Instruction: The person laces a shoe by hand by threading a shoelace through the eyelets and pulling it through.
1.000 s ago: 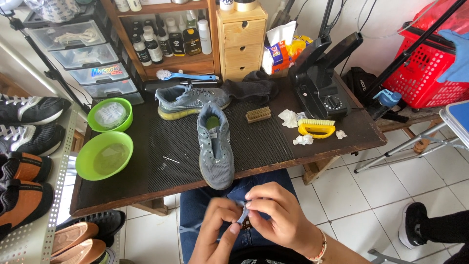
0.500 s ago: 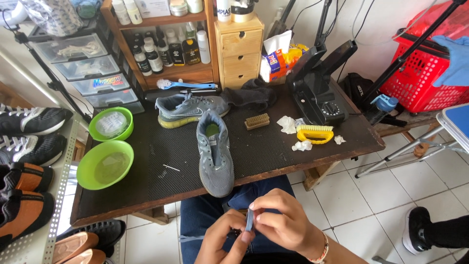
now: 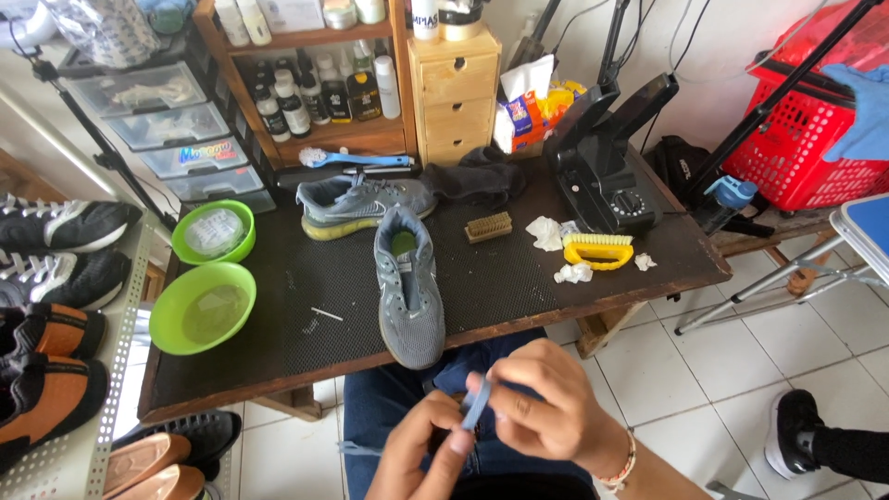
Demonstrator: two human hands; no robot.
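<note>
Fingers of both the left hand (image 3: 421,444) and right hand (image 3: 546,403) pinch a flat grey-blue shoelace (image 3: 478,405) over the lap, just below the counter (image 3: 519,278), where its laceless grey sneaker (image 3: 407,287) lies within reach.

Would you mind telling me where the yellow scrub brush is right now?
In the head view, the yellow scrub brush lies on the right side of the table, among crumpled tissues, just in front of the black machine.

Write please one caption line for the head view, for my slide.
Both hands, left hand and right hand, pinch a blue-grey shoelace over the lap, near a laceless grey sneaker on the worktable.
</note>
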